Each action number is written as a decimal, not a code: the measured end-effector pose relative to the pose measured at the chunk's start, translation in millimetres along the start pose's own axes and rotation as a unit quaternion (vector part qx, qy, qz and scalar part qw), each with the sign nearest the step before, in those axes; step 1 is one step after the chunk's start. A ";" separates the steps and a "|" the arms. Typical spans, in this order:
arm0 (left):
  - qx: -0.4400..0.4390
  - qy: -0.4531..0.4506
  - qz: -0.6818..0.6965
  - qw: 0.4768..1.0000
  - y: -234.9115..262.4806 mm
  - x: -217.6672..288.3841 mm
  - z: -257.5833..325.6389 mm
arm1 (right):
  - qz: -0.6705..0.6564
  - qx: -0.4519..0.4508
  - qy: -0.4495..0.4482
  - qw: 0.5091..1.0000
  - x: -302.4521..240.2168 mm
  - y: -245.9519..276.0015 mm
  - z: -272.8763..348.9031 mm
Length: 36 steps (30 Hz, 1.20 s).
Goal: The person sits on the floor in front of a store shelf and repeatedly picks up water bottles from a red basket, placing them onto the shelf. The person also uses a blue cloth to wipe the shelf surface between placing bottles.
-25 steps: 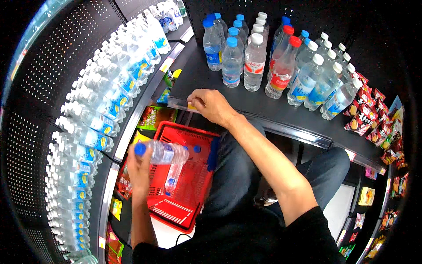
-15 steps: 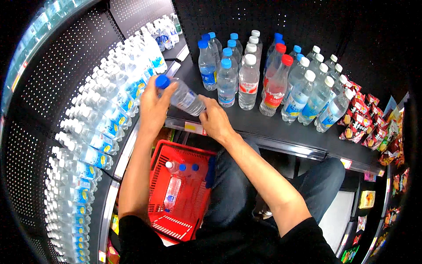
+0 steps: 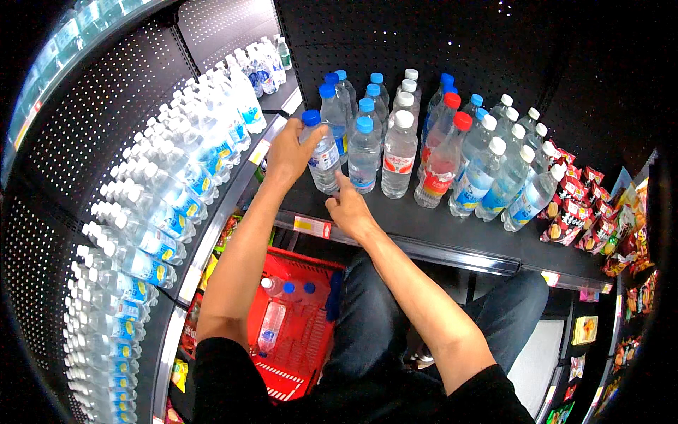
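My left hand (image 3: 288,157) is closed round the upper part of a clear water bottle (image 3: 324,167) with a dark blue cap. The bottle stands upright, or nearly so, at the left end of the black shelf's front row. Just right of its base is my right hand (image 3: 351,212), index finger stretched out toward it and the other fingers curled, gripping nothing. Whether that fingertip touches the bottle I cannot tell. Behind the held bottle is another blue-capped bottle (image 3: 332,112). To its right stands a light-blue-capped bottle (image 3: 364,159), then a white-capped bottle with a red-and-white label (image 3: 400,159).
Farther right on the shelf (image 3: 395,215) are red-capped bottles (image 3: 439,166), blue-labelled bottles (image 3: 470,180) and red snack packs (image 3: 568,212). Dense rows of white-capped bottles (image 3: 159,233) line the left shelf. Below, a red basket (image 3: 321,268) holds several bottles, one lying down.
The blue-capped bottle has gone from tilted above the shelf edge to upright at the shelf's left end. My right hand has let go of its base; my left still grips it.
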<state>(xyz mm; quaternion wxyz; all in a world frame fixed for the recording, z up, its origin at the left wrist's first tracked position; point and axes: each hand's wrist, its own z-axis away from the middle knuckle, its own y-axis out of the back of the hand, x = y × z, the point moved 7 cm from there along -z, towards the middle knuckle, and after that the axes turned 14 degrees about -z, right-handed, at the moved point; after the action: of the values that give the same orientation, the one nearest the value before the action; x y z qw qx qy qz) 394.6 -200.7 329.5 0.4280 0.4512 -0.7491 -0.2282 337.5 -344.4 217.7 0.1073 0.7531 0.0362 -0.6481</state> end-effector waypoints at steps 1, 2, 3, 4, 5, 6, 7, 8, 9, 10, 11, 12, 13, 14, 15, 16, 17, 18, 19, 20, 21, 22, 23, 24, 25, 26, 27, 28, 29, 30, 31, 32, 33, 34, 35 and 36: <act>-0.060 0.045 0.050 0.996 -9.9 -5.6 5.7 | -0.004 0.000 -0.010 1.000 2.6 0.9 -0.4; -0.094 0.045 0.083 0.991 -19.6 -10.1 10.6 | -0.006 0.001 -0.016 1.000 3.8 3.0 -0.8; -0.125 0.046 0.113 0.985 -26.8 -20.2 16.4 | -0.010 -0.001 -0.021 1.000 3.5 1.5 -1.5; -0.156 0.046 0.143 0.976 -35.2 -29.1 23.1 | -0.010 -0.002 -0.022 1.000 2.9 0.6 -2.3; -0.177 0.049 0.147 0.972 -41.7 -29.4 31.9 | -0.012 0.000 -0.028 1.000 6.5 3.4 -3.8; -0.177 0.049 0.171 0.968 -44.8 -32.6 40.6 | -0.014 -0.001 -0.032 0.999 8.4 2.5 -5.4; -0.177 0.048 0.196 0.963 -53.7 -37.8 49.0 | -0.020 -0.003 -0.040 0.999 11.0 3.0 -7.1; -0.176 0.047 0.220 0.958 -62.6 -46.0 54.3 | -0.026 -0.006 -0.047 0.999 12.3 2.7 -8.7; -0.188 0.041 0.242 0.951 -70.4 -50.5 57.0 | -0.023 0.001 -0.053 0.998 12.7 3.3 -9.4; -0.182 0.049 0.249 0.950 -75.0 -59.0 60.1 | -0.025 0.003 -0.046 0.999 11.1 1.9 -10.3; -0.177 0.057 0.258 0.948 -79.6 -55.8 63.4 | -0.025 0.007 -0.041 0.999 13.1 3.5 -11.4; -0.173 0.064 0.267 0.946 -82.6 -52.3 66.0 | -0.026 0.012 -0.035 0.999 13.4 4.7 -11.7; -0.152 0.048 0.255 0.954 -87.1 -52.7 66.7 | -0.037 0.014 -0.031 0.999 17.1 5.0 -12.8; -0.144 0.053 0.229 0.961 -88.2 -49.5 67.0 | -0.031 0.018 -0.022 0.999 19.1 6.7 -14.4; -0.135 0.058 0.204 0.968 -88.7 -46.5 67.3 | -0.025 0.021 -0.013 0.999 21.1 8.4 -16.2; -0.127 0.063 0.178 0.974 -89.0 -43.7 66.8 | -0.019 0.025 -0.004 0.999 22.9 10.8 -18.2; -0.120 0.060 0.174 0.975 -87.9 -44.6 67.2 | -0.018 0.026 -0.012 0.999 21.6 9.2 -18.5; -0.112 0.063 0.144 0.981 -87.4 -46.2 66.7 | -0.016 0.028 -0.020 0.999 20.3 8.4 -18.4; -0.104 0.067 0.114 0.986 -87.7 -46.8 66.2 | -0.015 0.029 -0.028 0.999 19.1 7.1 -18.9; -0.097 0.069 0.085 0.989 -88.3 -46.2 66.0 | -0.009 0.033 -0.017 0.999 18.8 6.9 -19.7; -0.101 0.075 0.084 0.988 -90.2 -47.1 65.2 | -0.003 0.037 -0.007 0.999 18.6 6.5 -20.7; -0.098 0.081 0.076 0.989 -90.2 -48.4 65.7 | 0.003 0.040 0.004 0.999 18.3 5.8 -21.5; -0.096 0.087 0.070 0.989 -90.1 -46.9 66.0 | 0.016 0.041 0.011 0.999 19.3 5.8 -22.3; -0.094 0.092 0.064 0.989 -90.4 -45.8 66.2 | 0.030 0.042 0.018 0.999 20.3 5.4 -23.2; -0.086 0.091 0.064 0.990 -91.4 -45.1 65.6 | 0.043 0.042 0.024 0.998 21.3 5.4 -23.9; -0.077 0.092 0.062 0.991 -90.0 -46.7 65.0 | 0.039 0.041 0.029 0.998 19.8 3.4 -24.1; -0.067 0.093 0.060 0.992 -88.4 -48.4 64.6 | 0.035 0.039 0.034 0.998 18.1 1.4 -24.5; -0.064 0.092 0.058 0.992 -87.5 -50.0 64.8 | 0.030 0.036 0.039 0.998 16.4 -0.7 -25.1; -0.064 0.090 0.060 0.992 -87.8 -46.7 64.6 | 0.025 0.040 0.044 0.998 19.0 1.4 -26.3; -0.064 0.088 0.061 0.992 -87.6 -43.6 64.3 | 0.020 0.042 0.050 0.998 21.2 3.8 -27.9; -0.074 0.088 0.065 0.991 -88.8 -40.5 63.4 | 0.015 0.045 0.056 0.997 23.3 6.5 -29.2; -0.084 0.090 0.066 0.990 -87.3 -38.8 63.4 | 0.029 0.048 0.057 0.997 23.6 7.2 -29.2; -0.094 0.092 0.067 0.989 -85.9 -37.9 64.2 | 0.043 0.051 0.058 0.996 23.6 7.9 -29.3; -0.085 0.090 0.071 0.990 -82.4 -37.8 65.4 | 0.058 0.054 0.060 0.995 23.4 7.5 -28.5; -0.077 0.090 0.075 0.990 -80.6 -39.5 70.1 | 0.003 0.054 0.053 0.997 9.6 6.4 -18.5; -0.069 0.091 0.079 0.990 -78.1 -41.6 74.7 | 0.010 0.056 0.057 0.997 12.0 4.0 -17.4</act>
<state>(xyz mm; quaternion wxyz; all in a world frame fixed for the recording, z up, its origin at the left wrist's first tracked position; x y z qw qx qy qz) 378.3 -205.9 215.0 0.5415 0.3789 -0.7226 -0.2029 357.1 -345.7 208.7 0.0695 0.7938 -0.0015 -0.6042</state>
